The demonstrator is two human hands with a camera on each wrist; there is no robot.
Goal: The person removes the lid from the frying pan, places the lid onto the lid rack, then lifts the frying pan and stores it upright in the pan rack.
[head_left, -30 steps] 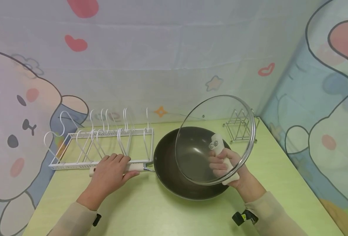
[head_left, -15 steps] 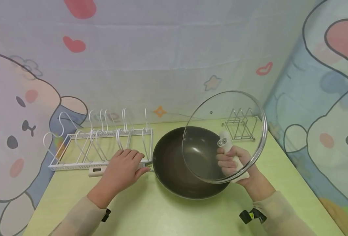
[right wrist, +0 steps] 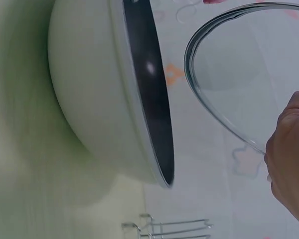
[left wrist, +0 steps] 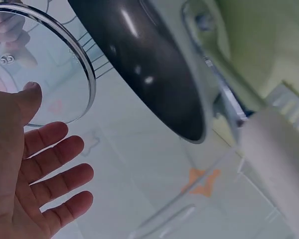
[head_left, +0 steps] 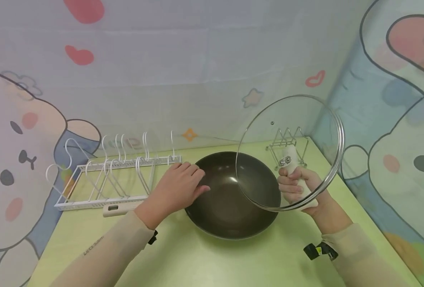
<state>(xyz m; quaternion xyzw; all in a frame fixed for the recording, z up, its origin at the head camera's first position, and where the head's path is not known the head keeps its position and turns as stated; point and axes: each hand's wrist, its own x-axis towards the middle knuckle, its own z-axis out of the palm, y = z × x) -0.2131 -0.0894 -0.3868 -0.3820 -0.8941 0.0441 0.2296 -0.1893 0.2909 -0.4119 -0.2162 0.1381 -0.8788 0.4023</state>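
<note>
A dark frying pan (head_left: 229,207) stands on the table, its cream handle (head_left: 120,209) pointing left. My left hand (head_left: 181,183) is above the pan's left edge, partly covering the handle in the head view. Its fingers (left wrist: 65,179) are spread and loosely bent in the left wrist view, apart from the handle and holding nothing. At right, my right hand (head_left: 294,185) grips the cream handle (head_left: 290,153) of a clear glass lid (head_left: 340,149) with a metal rim. The lid is tilted up steeply and overlaps the pan's right side in the head view.
A white dish rack (head_left: 100,204) with upright loops stands on the left, close behind the pan's handle. A small wire rack (head_left: 301,149) sits at the back right, partly seen through the lid. Cartoon-printed curtains (head_left: 183,59) enclose the table (head_left: 212,263).
My left hand has let go of the pan's handle and moved right, up over the pan's edge. My right hand has carried the lid right and upward. The pan stays in place.
</note>
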